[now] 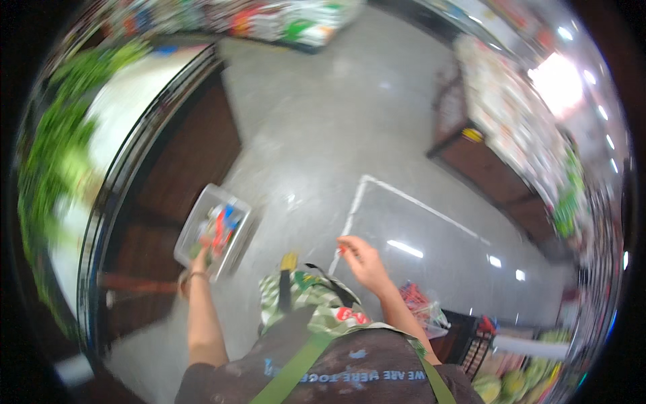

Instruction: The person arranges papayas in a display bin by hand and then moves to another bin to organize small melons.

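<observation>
My left hand (199, 260) reaches to the near edge of a translucent plastic bin (233, 252), which holds red and blue items. A green thing shows beside the fingers; blur hides whether they grip it. In front of my body, my right hand (361, 257) is bent with a small red object (342, 250) at its fingertips. Between the hands hangs a green checkered apron (303, 288), with a yellow-ended tool (289, 261) and a black strap at its top.
A dark wooden produce stand (186, 151) with leafy greens (75, 136) stands at the left. Another stand (497, 174) bearing packaged goods is at the right. A white line (424, 204) marks the grey floor. Melons (512, 384) and a plastic bag (434, 320) lie at lower right.
</observation>
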Demonstrator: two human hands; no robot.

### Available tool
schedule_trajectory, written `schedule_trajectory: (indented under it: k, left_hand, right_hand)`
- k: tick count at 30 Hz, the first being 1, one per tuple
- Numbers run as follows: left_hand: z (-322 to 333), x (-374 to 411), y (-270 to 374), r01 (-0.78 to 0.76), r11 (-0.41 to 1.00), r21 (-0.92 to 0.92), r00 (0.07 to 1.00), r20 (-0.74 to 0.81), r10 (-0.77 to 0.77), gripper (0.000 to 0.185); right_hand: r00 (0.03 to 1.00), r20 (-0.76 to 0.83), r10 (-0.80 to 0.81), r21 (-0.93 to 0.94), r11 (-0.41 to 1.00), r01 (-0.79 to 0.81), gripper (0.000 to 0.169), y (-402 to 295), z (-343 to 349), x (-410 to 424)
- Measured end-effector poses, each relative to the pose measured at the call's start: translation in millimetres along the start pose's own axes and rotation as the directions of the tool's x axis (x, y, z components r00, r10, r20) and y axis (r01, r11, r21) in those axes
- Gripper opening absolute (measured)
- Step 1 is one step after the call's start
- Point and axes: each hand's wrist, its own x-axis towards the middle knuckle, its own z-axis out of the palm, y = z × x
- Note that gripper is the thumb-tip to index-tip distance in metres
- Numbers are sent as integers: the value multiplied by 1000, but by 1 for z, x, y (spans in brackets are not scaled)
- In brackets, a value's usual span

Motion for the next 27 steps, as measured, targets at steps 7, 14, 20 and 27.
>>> schedule_trajectory:
  k: [7,14,20,27]
  left_hand:
    - [345,64,70,-182,983,15,869,471,153,33]
    - [669,25,35,147,976,160,635,741,-217,16]
    - [792,103,93,115,980,164,748,635,-194,21]
    - [912,193,161,113,994,8,952,284,-111,13]
  right_hand:
    - [875,-387,289,298,938,-178,26,99,-117,89]
    - [731,-565,382,409,899,-154,25,177,-253,235]
    - [827,-477,296,437,897,-69,28,174,-383,448]
    - [942,-311,130,358,934,-11,31,201,-523,707]
